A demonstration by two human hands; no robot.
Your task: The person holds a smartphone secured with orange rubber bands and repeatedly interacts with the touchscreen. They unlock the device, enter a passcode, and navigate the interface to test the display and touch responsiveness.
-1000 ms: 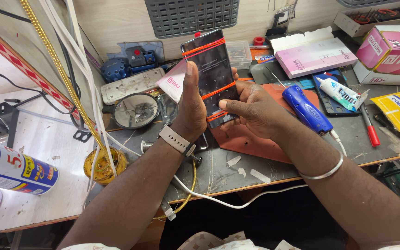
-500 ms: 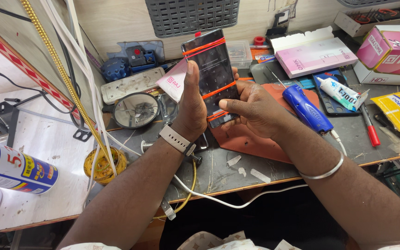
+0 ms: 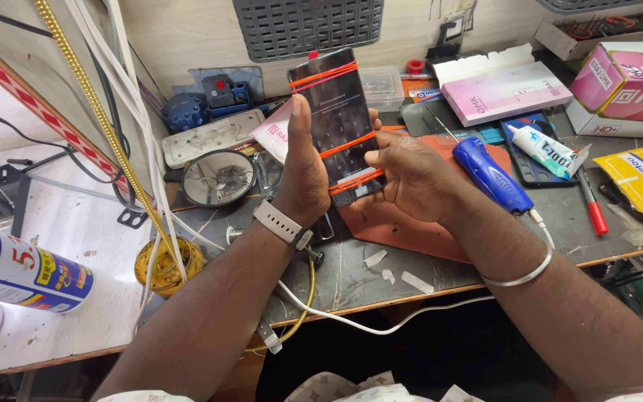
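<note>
While the dark glass-fronted smartphone bound crosswise with orange rubber bands point(image 3: 338, 123) stands nearly upright above the workbench, the left hand point(image 3: 303, 175) grips it along its left edge, thumb laid up the side of the lit screen, and the right hand point(image 3: 411, 179) clasps its lower right corner, fingers curled behind and thumb resting on the glass near the lowest bands. The phone thus sits between both hands, raised off the reddish-brown rubber work mat point(image 3: 411, 231) that lies directly beneath them. A pale band smartwatch point(image 3: 283, 223) circles the left wrist and a thin silver metal bangle point(image 3: 519, 275) the right forearm. Just right of the right hand lies a blue plastic handheld tool with a white cable point(image 3: 493, 175), and beyond it a white glue tube point(image 3: 548, 149) resting on a dark tray. A pink-and-white flat cardboard box point(image 3: 500, 89) sits behind, well apart from the hands. To the left of the phone a round mirror point(image 3: 219, 177) and a white power strip point(image 3: 213, 138) lie on the grey bench top point(image 3: 351, 279). A blue-and-yellow spray can point(image 3: 20, 272) lies on its side far left. A white cable point(image 3: 381, 320) trails along the bench's front edge under the forearms.
</note>
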